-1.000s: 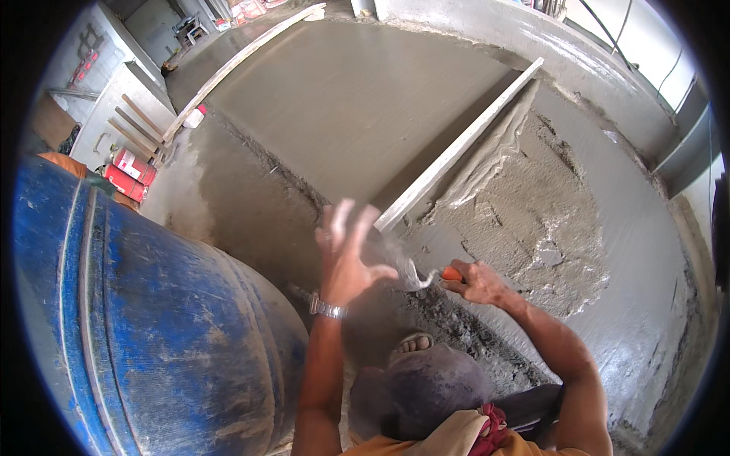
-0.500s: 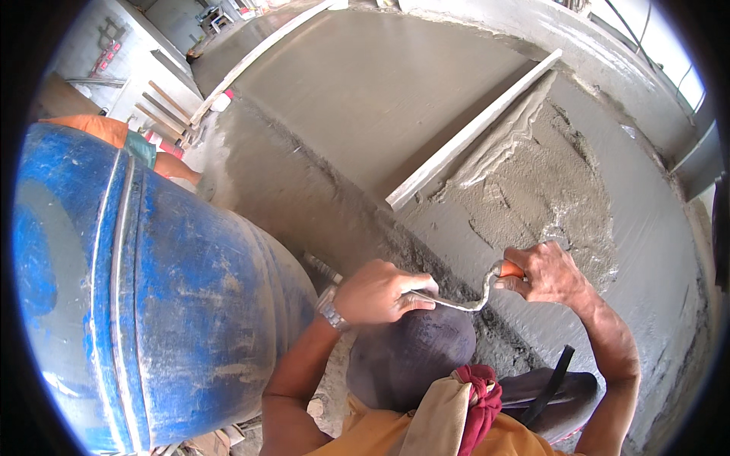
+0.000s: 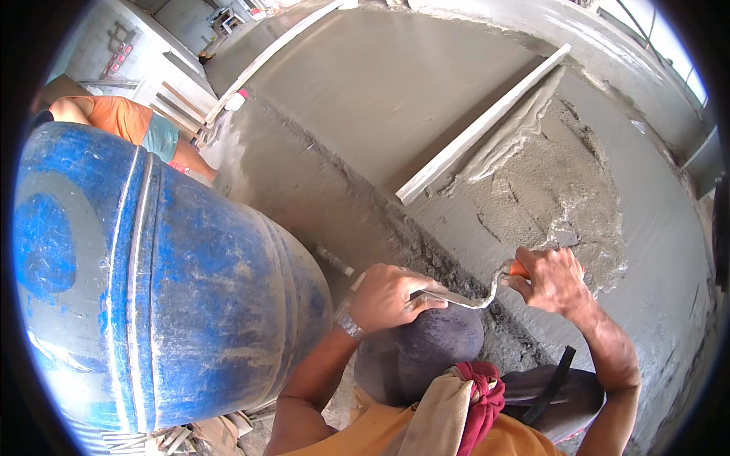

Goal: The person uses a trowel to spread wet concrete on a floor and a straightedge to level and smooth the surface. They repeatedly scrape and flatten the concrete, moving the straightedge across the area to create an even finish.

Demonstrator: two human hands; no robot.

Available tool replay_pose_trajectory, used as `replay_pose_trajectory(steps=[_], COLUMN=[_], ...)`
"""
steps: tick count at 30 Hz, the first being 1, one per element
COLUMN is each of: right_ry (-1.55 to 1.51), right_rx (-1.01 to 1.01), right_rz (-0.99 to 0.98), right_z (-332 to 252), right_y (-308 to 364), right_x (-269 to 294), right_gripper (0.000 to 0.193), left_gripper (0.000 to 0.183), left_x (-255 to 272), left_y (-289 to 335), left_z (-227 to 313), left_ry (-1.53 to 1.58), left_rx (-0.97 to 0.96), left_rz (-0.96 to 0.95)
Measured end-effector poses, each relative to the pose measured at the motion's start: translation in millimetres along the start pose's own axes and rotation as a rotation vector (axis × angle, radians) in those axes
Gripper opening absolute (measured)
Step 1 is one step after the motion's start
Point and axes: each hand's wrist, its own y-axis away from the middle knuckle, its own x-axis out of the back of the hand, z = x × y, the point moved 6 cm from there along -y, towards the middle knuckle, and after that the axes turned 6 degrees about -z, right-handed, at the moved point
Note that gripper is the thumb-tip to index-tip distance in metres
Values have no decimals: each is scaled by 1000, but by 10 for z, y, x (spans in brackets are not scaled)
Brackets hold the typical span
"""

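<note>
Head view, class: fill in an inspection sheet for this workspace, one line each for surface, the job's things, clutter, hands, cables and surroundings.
Surface: grey wet cement floor, smooth at the far side, a rough mortar heap on the right.
Job's things: steel trowel with orange handle; long pale straightedge board lying at the edge of the heap.
Clutter: big scuffed blue plastic drum close on the left; loose planks far left.
Hands: left hand on the trowel blade; right hand gripping the handle.
Cables: nothing seen.
Surroundings: another person in orange behind the drum; a low concrete kerb beyond.
</note>
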Motion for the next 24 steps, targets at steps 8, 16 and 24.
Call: replay_pose_trajectory(steps=[8, 16, 24], right_ry=[-25, -3, -1], right_rx=[-19, -22, 3], right_rz=[7, 56, 62], right_z=[9, -43, -115], right_y=[-12, -1, -8], right_x=[-41, -20, 5], right_gripper=[36, 34, 35], left_gripper=[29, 28, 30], left_x=[29, 31, 77], left_y=[28, 67, 139], left_z=[13, -2, 6], left_ry=[34, 27, 17], left_rx=[13, 5, 0], left_rz=[70, 124, 145])
